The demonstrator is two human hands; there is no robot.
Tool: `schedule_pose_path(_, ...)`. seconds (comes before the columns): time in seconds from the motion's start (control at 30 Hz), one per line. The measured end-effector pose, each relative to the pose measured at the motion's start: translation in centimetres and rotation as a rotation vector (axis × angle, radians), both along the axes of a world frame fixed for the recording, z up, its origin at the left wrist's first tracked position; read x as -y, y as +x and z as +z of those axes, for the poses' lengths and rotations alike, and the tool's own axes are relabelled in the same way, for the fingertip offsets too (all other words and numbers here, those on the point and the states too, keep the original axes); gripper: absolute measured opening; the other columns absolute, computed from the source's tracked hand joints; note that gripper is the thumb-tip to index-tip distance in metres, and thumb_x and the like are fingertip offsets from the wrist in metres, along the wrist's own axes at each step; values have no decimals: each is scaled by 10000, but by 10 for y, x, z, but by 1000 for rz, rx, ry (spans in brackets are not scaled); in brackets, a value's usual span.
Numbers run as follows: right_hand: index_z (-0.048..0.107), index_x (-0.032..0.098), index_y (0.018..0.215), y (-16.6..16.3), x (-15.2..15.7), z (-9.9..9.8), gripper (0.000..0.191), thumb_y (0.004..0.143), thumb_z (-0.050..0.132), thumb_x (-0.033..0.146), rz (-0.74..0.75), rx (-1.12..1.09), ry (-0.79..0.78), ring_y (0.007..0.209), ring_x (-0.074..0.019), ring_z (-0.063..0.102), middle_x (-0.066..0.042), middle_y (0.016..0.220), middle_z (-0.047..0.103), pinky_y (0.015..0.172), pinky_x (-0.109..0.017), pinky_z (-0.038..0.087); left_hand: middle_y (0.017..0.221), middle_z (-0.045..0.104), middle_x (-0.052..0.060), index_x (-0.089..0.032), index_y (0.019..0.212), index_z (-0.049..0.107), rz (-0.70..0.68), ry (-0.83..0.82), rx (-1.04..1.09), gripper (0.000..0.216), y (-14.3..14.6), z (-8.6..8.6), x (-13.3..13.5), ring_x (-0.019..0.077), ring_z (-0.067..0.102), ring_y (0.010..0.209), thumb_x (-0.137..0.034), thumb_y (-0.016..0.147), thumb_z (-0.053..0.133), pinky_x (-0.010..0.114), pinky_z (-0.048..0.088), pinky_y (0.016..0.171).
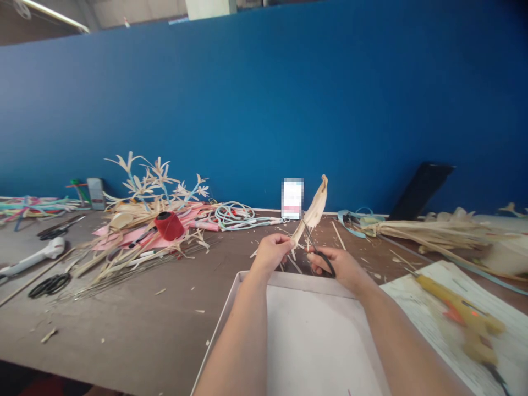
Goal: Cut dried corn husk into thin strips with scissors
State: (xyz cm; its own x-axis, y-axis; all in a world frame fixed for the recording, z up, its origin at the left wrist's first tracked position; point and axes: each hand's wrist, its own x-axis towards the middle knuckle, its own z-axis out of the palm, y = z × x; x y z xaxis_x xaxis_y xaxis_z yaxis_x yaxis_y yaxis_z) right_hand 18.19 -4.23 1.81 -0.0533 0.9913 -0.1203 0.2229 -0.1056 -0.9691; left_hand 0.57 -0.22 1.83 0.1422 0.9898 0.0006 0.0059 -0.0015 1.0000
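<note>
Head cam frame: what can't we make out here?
- White display: content pixelated, head view.
- Scissors: handles partly hidden by the right hand, head view.
- Pale husk strip: lower end hidden by the left hand, head view.
- White tray: near end cut off by bottom edge, head view.
- Paper: markings too blurred to read, head view.

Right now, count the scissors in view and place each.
2 clear pairs: scissors in the right hand, and black scissors at the left of the table. A dark tool behind those may be a third; the pile could hide more.
</note>
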Motion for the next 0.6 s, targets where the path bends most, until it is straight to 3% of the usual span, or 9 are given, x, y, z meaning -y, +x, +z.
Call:
schedule_pose_path(0.17, 643, 149, 1023, 1, -4, -9, 520, 633, 667, 492, 47, 43, 17, 548, -119, 512, -19, 627, 606, 537, -244, 424, 491, 482, -38, -130, 707, 616, 158, -36, 149, 178, 3, -3, -6, 37, 391, 390, -292, 639, 646, 149, 307, 361)
schedule_pose_path(0.27, 645, 148, 1029, 0, -4, -9, 527, 634, 665, 497, 92, 103, 23, 548, -121, 512, -15, 626, 604, 535, -241, 417, 535, 546, -11, -120, 737, 607, 239, -105, 292, 175, 5, -2, -8, 56, 486, 441, -253, 637, 661, 149, 379, 401)
schedule_pose_path(0.43, 627, 143, 1072, -2, -1, -5, 550, 647, 653, 491, 122, 116, 42, 570, -130, 516, -5, 621, 589, 549, -240, 420, 638, 621, 42, -100, 731, 597, 214, -128, 449, 135, 10, 0, -6, 102, 606, 577, -163, 638, 672, 190, 500, 550)
schedule_pose_path(0.6, 639, 142, 1059, -5, -1, -6, 547, 622, 674, 468, 111, 122, 54, 607, -147, 543, -14, 654, 612, 583, -248, 441, 646, 625, 59, -90, 730, 580, 184, -133, 459, 130, 14, 3, -3, 135, 633, 623, -140, 648, 668, 208, 521, 562)
